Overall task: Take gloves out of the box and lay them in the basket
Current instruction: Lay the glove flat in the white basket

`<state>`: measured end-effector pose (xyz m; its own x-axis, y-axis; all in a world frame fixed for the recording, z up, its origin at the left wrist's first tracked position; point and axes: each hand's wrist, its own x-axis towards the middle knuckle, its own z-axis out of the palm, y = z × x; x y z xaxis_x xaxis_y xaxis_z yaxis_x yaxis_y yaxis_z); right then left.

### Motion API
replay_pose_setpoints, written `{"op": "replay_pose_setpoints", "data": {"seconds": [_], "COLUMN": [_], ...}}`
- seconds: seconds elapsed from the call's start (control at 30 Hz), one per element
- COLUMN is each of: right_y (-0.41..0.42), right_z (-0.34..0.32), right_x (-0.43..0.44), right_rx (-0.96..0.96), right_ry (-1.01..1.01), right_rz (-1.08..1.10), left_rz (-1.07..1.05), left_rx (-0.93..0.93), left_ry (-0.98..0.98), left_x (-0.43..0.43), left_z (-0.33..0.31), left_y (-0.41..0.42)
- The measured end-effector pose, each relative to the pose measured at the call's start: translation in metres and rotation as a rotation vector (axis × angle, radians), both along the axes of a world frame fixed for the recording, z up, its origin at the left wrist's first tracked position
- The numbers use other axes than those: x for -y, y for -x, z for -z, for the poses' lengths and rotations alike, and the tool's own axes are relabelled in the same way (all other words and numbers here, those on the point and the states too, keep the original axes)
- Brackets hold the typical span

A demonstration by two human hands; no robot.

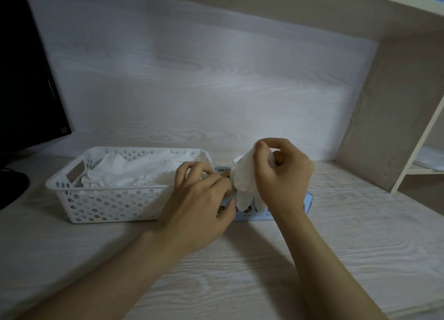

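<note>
Glove (243, 175) pinched by raised right hand (281, 173).

Print is showing on the box (283, 215) top edge and front, but it is blurring past reading. A small label on the monitor (26, 79) corner is staying illegible too.

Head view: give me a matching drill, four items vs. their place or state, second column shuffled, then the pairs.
Column 1:
1. basket
2. glove
3. box
4. left hand

Column 2:
A. hanging from the right hand, above the box
B. on the desk, at the right of the basket, mostly hidden behind both hands
C. resting on the box beside the hanging glove
D. white, perforated, already has gloves in it

Pairs: 1-D, 2-A, 3-B, 4-C
</note>
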<state>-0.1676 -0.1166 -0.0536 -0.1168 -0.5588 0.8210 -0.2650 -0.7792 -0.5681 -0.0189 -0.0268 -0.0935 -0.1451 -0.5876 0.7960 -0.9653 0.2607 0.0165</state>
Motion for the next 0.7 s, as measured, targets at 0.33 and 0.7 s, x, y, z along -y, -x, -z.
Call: {"op": "replay_pose_setpoints", "data": {"seconds": [0.33, 0.7], "right_y": [0.002, 0.004], "right_z": [-0.019, -0.015], "right_x": [-0.014, -0.014], "right_rx": [0.299, 0.065], "right_ry": [-0.692, -0.665], "right_rz": [-0.883, -0.828], "left_rz": [0.067, 0.008], "left_rx": [-0.109, -0.278], "left_ry": [0.084, 0.181], "left_x": [-0.010, -0.005], "left_z": [-0.017, -0.017], "left_y": [-0.005, -0.023]}}
